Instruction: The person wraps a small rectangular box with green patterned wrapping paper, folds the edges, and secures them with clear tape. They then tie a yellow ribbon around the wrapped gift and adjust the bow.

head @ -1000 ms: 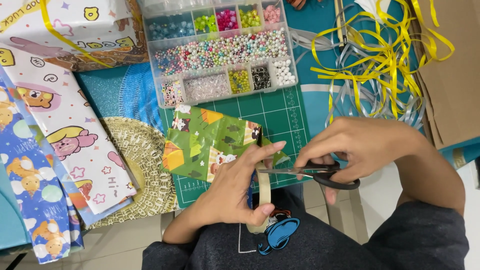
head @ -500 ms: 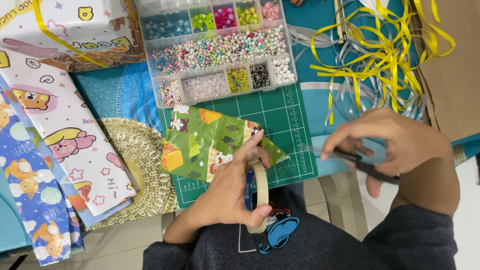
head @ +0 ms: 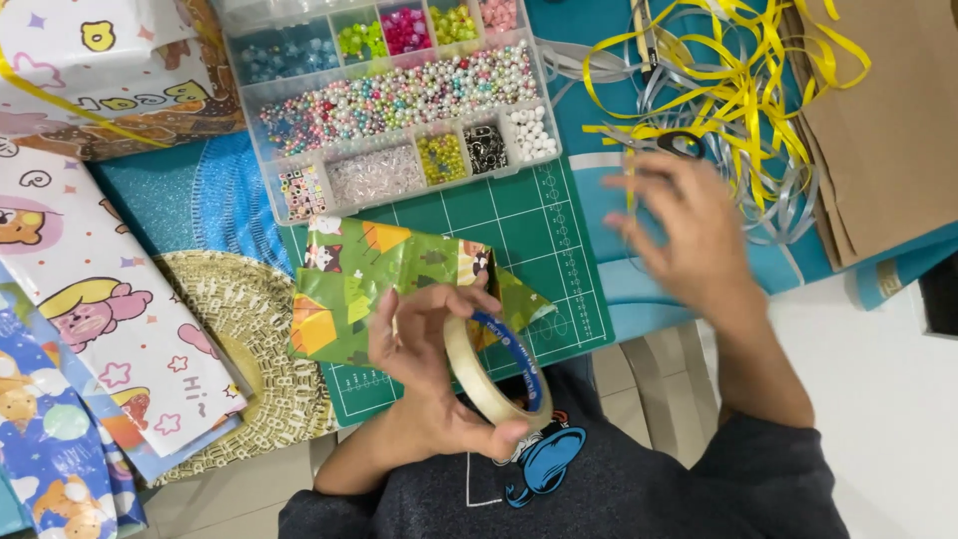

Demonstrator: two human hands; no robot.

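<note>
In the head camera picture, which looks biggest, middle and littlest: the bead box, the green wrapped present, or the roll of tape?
1. Bead box, the biggest.
2. Green wrapped present, partly hidden by the left hand.
3. Roll of tape, the littlest, though it is held up nearer the camera, so it looks bigger than it really is.

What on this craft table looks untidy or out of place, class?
The yellow ribbon lies in a loose tangle beside the brown paper bag. The bead box looks orderly, nothing spilled.
</note>
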